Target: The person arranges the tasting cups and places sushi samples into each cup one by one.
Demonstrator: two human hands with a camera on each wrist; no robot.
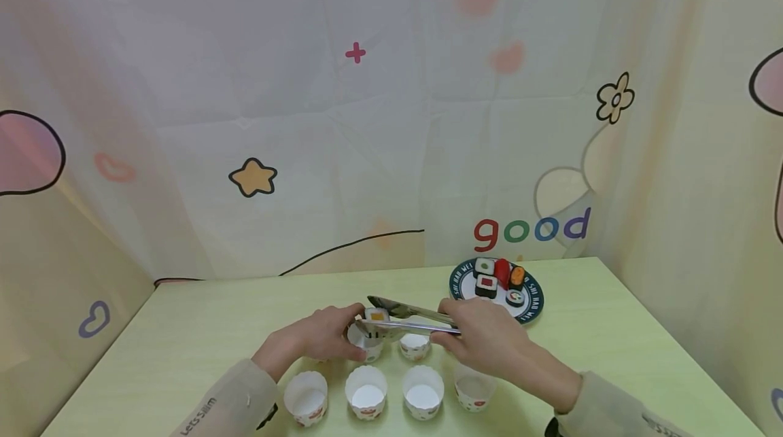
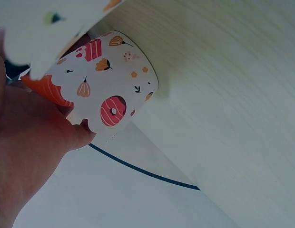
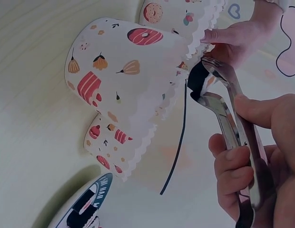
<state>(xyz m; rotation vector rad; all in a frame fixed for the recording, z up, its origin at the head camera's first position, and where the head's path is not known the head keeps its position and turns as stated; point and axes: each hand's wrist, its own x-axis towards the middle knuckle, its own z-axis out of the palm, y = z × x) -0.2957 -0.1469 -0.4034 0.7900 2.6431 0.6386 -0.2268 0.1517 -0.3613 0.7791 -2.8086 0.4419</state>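
Note:
In the head view, my right hand [image 1: 486, 335] grips metal tongs [image 1: 422, 327]. Between the tong tips is a sushi roll [image 1: 376, 315] with a yellow-orange centre, over a white paper cup [image 1: 367, 345]. My left hand [image 1: 324, 335] holds that cup from the left, thumb and fingers at its side. The right wrist view has my right hand [image 3: 266, 156] curled round the tongs [image 3: 254, 156], whose tips pinch the roll's dark wrap [image 3: 198, 78]. Close in the left wrist view, my left hand [image 2: 38, 118] is beside a printed cup [image 2: 107, 85], partly covered by another rim.
Several white cups stand in a front row, including one at the left [image 1: 306, 399] and one at the right [image 1: 474, 388]. Another cup [image 1: 415, 346] is under the tongs. A dark-rimmed plate [image 1: 534, 291] holds several sushi pieces at the back right, before the printed curtain [image 1: 367, 185].

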